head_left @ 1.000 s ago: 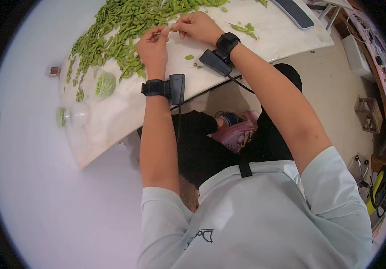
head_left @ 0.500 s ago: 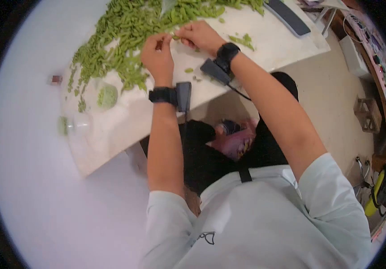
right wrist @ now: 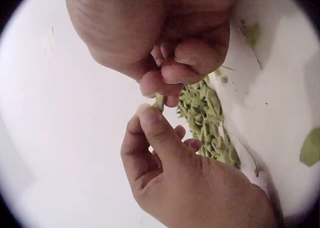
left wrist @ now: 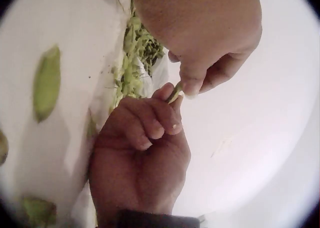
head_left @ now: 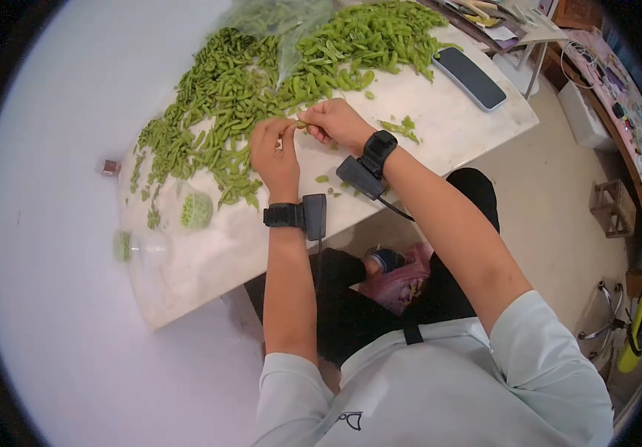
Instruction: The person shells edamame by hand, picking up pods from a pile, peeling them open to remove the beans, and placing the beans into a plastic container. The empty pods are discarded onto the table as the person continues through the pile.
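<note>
Both hands meet over the white table (head_left: 216, 261), close in front of a large heap of green bean pods (head_left: 239, 104). Between their fingertips is one small green pod (left wrist: 174, 93). My left hand (head_left: 274, 158) pinches one end of it with thumb and forefinger, the other fingers curled in. My right hand (head_left: 342, 125) pinches the other end; in the right wrist view its fingers (right wrist: 187, 62) are bent toward the palm. The fingertips hide most of the pod. A loose pod (left wrist: 47, 82) lies on the table beside the left hand.
To the left stand a clear container (head_left: 196, 211) of shelled green beans and another clear container (head_left: 142, 246). A plastic bag (head_left: 283, 22) covers the heap's back. On the right lie a phone (head_left: 470, 78) and a small pod cluster (head_left: 401, 128). The table's front edge (head_left: 209, 296) runs below the forearms.
The head view has tilted up, so hands and table sit lower in it and more of the heap and bag shows. Both hands stay together at the pod.
</note>
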Action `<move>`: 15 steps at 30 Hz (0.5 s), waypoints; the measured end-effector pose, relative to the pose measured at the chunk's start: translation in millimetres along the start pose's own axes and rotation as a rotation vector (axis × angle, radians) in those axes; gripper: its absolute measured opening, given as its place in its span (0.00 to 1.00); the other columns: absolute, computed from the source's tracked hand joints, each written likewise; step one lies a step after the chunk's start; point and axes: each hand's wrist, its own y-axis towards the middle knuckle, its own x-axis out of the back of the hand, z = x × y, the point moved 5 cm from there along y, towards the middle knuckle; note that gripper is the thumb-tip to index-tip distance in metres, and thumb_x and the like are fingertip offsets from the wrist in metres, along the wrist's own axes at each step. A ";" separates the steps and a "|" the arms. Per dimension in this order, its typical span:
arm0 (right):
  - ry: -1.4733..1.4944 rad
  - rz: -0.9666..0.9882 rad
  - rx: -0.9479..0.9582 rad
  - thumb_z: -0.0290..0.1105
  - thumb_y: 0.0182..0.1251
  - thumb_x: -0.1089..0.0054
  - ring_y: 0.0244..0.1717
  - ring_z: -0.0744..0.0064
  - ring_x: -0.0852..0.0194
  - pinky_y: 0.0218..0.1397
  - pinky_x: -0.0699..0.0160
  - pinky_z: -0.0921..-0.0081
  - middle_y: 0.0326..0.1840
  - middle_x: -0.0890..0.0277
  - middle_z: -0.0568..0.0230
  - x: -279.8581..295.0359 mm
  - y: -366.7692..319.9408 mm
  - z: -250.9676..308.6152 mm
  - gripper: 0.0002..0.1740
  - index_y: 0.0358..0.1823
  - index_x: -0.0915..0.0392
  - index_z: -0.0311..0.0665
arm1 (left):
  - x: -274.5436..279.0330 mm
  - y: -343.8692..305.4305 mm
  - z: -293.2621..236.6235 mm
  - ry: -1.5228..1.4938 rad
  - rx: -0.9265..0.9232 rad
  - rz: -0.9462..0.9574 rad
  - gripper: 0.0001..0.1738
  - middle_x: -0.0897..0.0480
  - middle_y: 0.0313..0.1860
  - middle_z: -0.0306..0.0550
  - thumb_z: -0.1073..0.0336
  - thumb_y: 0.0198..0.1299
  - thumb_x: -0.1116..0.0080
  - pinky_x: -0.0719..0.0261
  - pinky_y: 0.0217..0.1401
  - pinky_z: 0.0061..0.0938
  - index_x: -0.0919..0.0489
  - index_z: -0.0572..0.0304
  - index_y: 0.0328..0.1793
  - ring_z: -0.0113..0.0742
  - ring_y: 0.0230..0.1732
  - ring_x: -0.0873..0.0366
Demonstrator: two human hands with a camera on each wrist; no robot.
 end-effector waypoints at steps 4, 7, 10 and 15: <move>0.011 -0.107 0.025 0.37 0.66 0.46 0.15 0.83 0.38 0.19 0.37 0.83 0.15 0.31 0.71 0.9 -4.2 6.5 0.17 0.21 0.27 0.36 | -5.9 -1.7 1.0 -0.108 0.085 0.076 0.03 0.24 0.34 0.43 0.74 0.53 0.40 0.31 0.33 0.22 0.21 0.62 0.34 0.32 0.34 0.28; 0.011 -0.155 0.070 0.37 0.66 0.45 0.15 0.82 0.36 0.19 0.35 0.82 0.16 0.30 0.70 -0.5 -4.1 4.7 0.17 0.22 0.27 0.34 | -6.4 -2.1 2.4 -0.136 0.081 0.082 0.03 0.24 0.34 0.42 0.74 0.53 0.40 0.32 0.32 0.21 0.21 0.62 0.34 0.32 0.33 0.28; 0.025 -0.179 0.110 0.37 0.65 0.45 0.15 0.82 0.36 0.19 0.35 0.82 0.16 0.30 0.69 1.3 -4.6 2.5 0.16 0.22 0.26 0.34 | -9.0 -1.5 3.0 -0.154 0.104 0.101 0.03 0.24 0.34 0.42 0.74 0.53 0.40 0.32 0.32 0.21 0.21 0.63 0.34 0.32 0.32 0.28; 0.046 -0.250 0.143 0.36 0.64 0.44 0.15 0.82 0.36 0.18 0.35 0.83 0.16 0.30 0.69 1.6 -8.8 3.5 0.15 0.23 0.26 0.34 | -11.0 -1.3 1.4 -0.147 0.120 0.149 0.03 0.23 0.34 0.42 0.73 0.54 0.40 0.31 0.33 0.21 0.22 0.64 0.34 0.31 0.32 0.29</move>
